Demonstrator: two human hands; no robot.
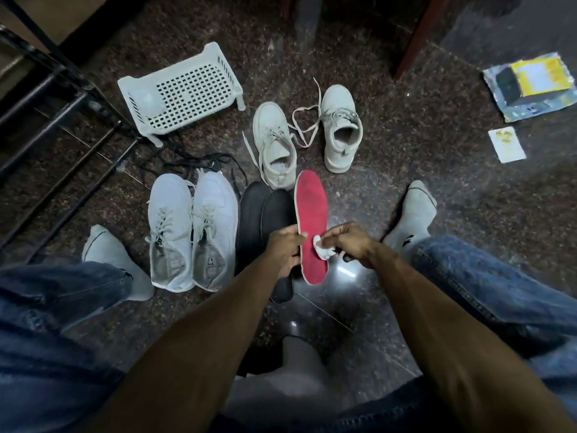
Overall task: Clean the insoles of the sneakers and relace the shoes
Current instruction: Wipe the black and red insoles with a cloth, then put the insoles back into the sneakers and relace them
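My left hand (285,248) grips the left edge of a red insole (311,214), which is held up over the floor. My right hand (351,243) pinches a small white wipe (320,247) against the insole's lower half. Two black insoles (265,214) lie on the floor just left of the red one. A pair of white laced sneakers (192,229) stands to the left. Two beige sneakers (276,145) (342,126) sit further away with loose laces. Black laces (199,162) lie behind the white pair.
A white perforated plastic rack (184,92) stands at the back left beside a black metal frame (46,114). Booklets (530,85) and a card (506,144) lie at the right. My socked feet (117,260) (412,214) flank the shoes on the dark speckled floor.
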